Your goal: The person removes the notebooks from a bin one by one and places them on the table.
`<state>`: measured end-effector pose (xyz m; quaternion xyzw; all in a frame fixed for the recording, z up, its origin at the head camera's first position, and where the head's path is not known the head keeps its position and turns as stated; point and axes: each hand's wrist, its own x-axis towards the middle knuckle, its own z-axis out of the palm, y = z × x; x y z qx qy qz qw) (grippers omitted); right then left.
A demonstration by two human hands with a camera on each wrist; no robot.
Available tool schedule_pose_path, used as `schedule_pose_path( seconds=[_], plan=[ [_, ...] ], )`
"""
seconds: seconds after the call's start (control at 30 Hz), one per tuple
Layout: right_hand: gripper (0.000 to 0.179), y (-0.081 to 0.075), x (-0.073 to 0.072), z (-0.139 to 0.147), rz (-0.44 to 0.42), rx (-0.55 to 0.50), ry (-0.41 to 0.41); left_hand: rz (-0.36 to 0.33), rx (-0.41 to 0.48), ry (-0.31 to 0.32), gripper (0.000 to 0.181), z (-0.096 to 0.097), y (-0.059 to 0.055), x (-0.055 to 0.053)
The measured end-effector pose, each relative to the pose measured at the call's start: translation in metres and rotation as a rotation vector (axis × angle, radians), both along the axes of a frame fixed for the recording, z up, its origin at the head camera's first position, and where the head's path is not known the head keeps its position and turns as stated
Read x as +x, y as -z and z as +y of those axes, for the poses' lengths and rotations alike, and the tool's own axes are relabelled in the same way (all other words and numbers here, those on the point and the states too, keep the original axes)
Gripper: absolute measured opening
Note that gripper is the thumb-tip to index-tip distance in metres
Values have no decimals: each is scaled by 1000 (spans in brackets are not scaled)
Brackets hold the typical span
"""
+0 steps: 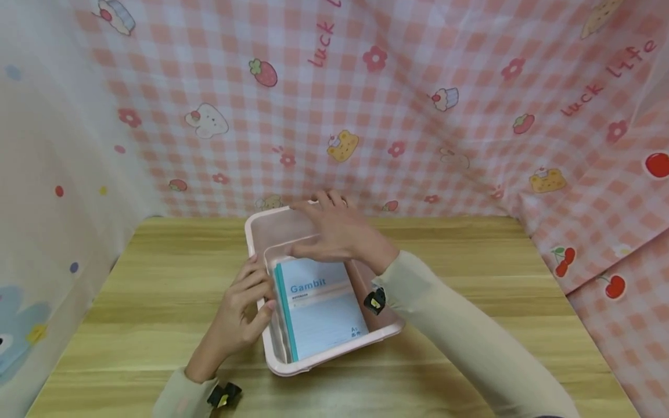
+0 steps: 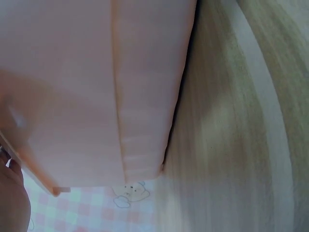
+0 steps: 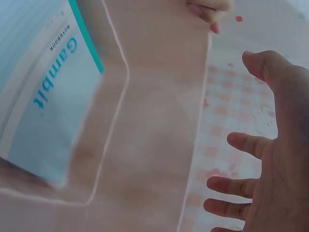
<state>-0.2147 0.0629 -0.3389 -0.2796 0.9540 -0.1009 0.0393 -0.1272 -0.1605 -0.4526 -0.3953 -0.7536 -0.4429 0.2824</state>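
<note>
A pale pink plastic storage bin [image 1: 340, 349] stands on the wooden table, turned at an angle. Inside it lies a light blue notebook [image 1: 324, 307] with a teal spine and "Gambit" on its cover. My left hand [image 1: 240, 305] holds the bin's left rim, fingers over the edge; the right wrist view shows this hand [image 3: 205, 10] at the rim too. Above the far part of the bin is my right hand [image 1: 337, 229], its fingers spread and nothing in them. In the right wrist view, that hand [image 3: 285, 135] appears beside the bin's edge with its fingers apart.
The wooden table [image 1: 470, 278] extends on both sides of the bin. A pink checked cloth [image 1: 313, 116] hangs behind the table, and a white patterned cloth [image 1: 68, 151] hangs at the left. Each wrist carries a small black device [image 1: 375, 301].
</note>
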Motion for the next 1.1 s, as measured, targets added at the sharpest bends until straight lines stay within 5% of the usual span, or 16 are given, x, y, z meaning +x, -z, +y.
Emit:
schedule_pose_path(
  seconds=[0.5, 1.1],
  plan=[
    [89, 42, -4, -30, -15, 147, -47, 11, -5, 5, 14, 2, 2, -1],
    [95, 78, -11, -52, -171, 347, -56, 49, 23, 8, 14, 4, 2, -3]
  ],
)
